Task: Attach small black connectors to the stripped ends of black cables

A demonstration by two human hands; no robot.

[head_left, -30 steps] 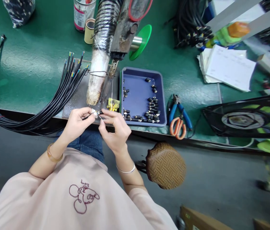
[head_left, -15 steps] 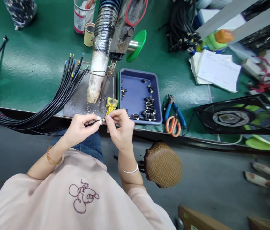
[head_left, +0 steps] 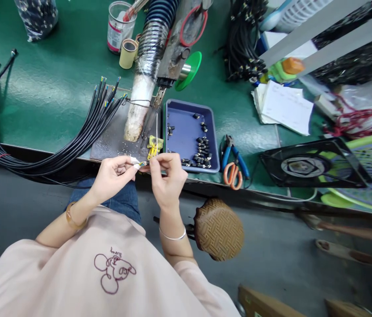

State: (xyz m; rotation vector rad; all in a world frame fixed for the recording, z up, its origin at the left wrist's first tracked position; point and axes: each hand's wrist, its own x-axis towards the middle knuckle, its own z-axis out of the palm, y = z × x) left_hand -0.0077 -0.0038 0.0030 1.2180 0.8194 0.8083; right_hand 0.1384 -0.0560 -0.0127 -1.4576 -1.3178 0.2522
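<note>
My left hand is closed, pinching the end of a black cable between finger and thumb, with white covering on a fingertip. Thin coloured wires stick out of the cable end toward the right. My right hand is closed too, its thumb and forefinger pinching a small connector at the wire tips; the fingers hide most of it. Just beyond the hands lie a yellow clip-like piece and a metal plate with specks on it. A blue tray holding several small black connectors stands beside my right hand.
A bundle of black cables runs along the bench edge at left. Above the plate hang a foil-wrapped duct and a tool with metal prongs. Blue-handled cutters, orange-handled scissors and a fan lie right. A stool stands below.
The camera view has shifted slightly, moving the bench items. My hands stay together at the wire ends, with the right hand turned a little and the pinch kept.
</note>
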